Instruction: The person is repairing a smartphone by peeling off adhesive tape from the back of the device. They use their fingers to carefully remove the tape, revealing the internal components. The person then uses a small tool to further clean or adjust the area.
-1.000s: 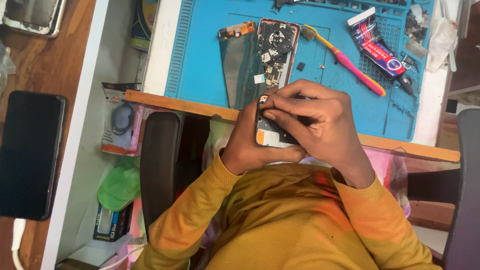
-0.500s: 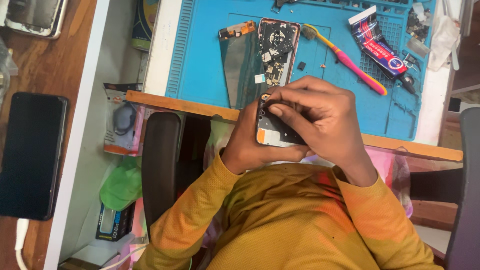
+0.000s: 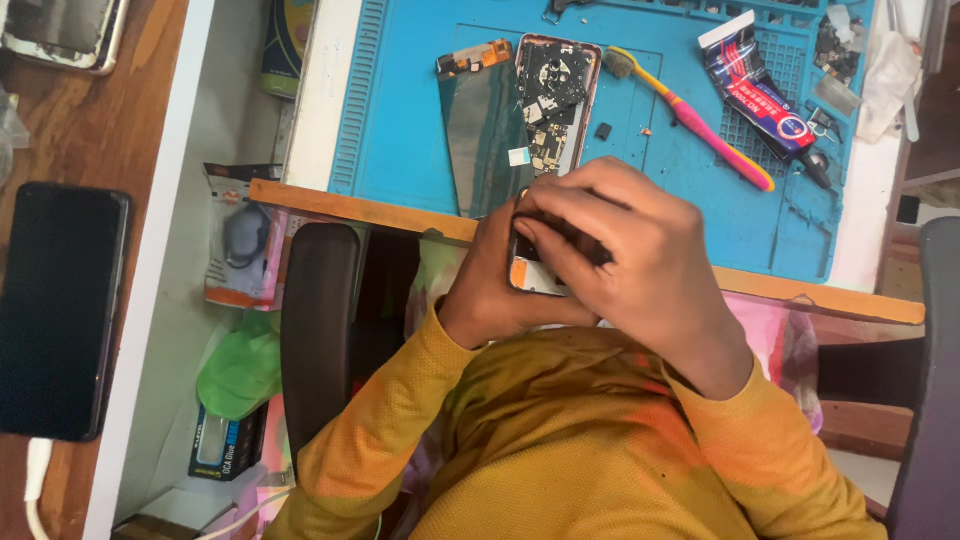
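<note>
Up and right of the fingers (image 3: 560,215), a red-and-blue tube (image 3: 765,100) lies on the mat. Far left: a dark phone screen (image 3: 60,310), a blister pack (image 3: 245,240).

Small phone part (image 3: 535,275) mostly hidden under both hands' fingers (image 3: 560,215)

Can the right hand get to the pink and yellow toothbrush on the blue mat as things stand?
Probably yes. The toothbrush lies bare on the blue mat just beyond the right hand, nothing between them. But that hand and the left hand are busy on a small phone part.
</note>
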